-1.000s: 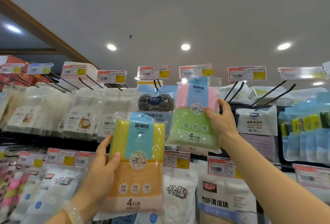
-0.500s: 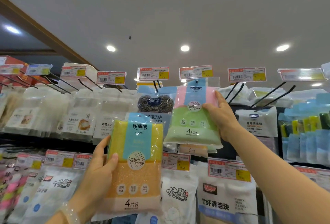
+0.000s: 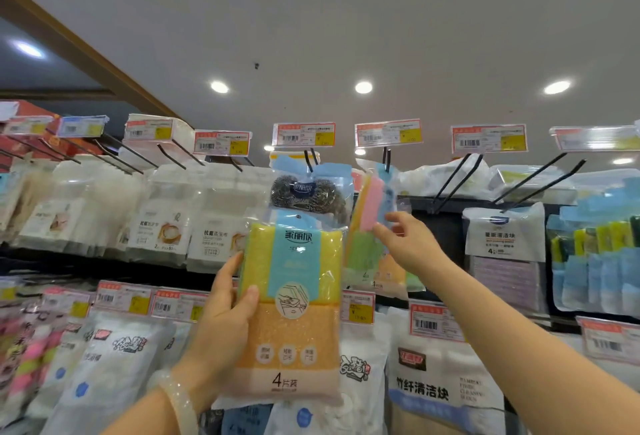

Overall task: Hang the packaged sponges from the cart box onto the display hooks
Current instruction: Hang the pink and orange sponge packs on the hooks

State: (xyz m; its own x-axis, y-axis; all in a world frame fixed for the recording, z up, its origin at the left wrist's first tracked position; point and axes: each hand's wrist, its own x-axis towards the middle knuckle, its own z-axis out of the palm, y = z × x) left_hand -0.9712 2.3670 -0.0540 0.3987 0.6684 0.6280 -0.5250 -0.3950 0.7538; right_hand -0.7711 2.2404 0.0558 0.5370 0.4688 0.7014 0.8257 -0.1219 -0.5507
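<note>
Yellow-orange sponge pack — gripped in left hand.

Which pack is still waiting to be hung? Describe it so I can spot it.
Start at the top row of hooks, then drop to centre frame. The left hand grips the pack by its left edge. Unlike the hanging packs, it is yellow over orange with a blue centre band.

I count two hands: my left hand with one yellow-orange sponge pack, my right hand beside a hanging pink-green pack. Above them, one steel scourer pack and three ceiling lights
</note>
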